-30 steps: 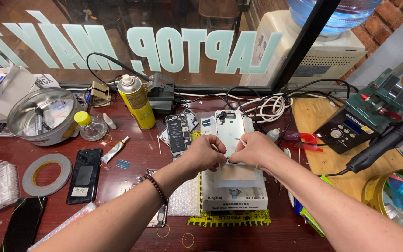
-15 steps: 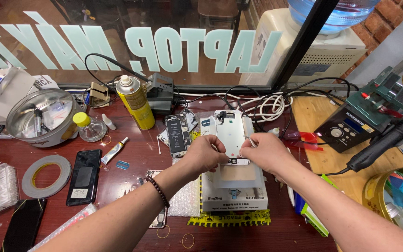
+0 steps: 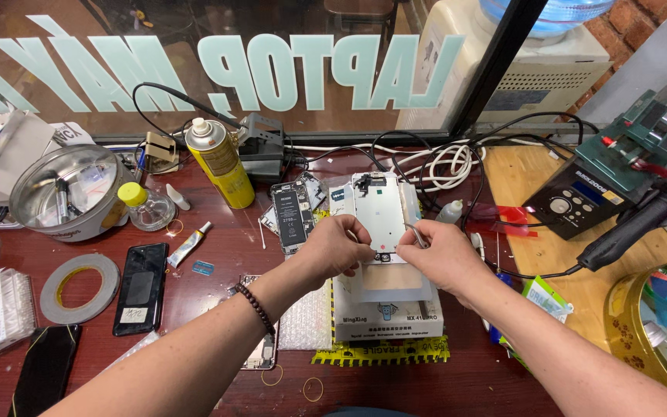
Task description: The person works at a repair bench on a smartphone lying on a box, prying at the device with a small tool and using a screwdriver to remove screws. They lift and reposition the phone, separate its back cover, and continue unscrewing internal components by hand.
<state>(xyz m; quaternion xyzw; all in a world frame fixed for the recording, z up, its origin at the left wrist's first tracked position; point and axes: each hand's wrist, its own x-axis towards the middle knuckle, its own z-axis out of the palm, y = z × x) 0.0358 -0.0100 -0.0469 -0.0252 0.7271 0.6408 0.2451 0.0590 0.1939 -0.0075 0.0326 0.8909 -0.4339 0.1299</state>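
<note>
Over the white heating pad point(image 3: 387, 307) mid-desk point(image 3: 218, 255), left hand point(image 3: 336, 249) pinches the white phone screen panel point(image 3: 379, 210), lower edge hidden; right hand point(image 3: 439, 255) pinches thin tweezers point(image 3: 416, 234), tip barely visible.

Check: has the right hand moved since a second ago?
Yes. The right hand has shifted up the white screen panel, away from the white box, toward the left hand.

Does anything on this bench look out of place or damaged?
Nothing looks spilled or broken. An opened phone lies with its insides bare beside the white screen panel that the left hand and right hand hold. White cables lie tangled behind.
</note>
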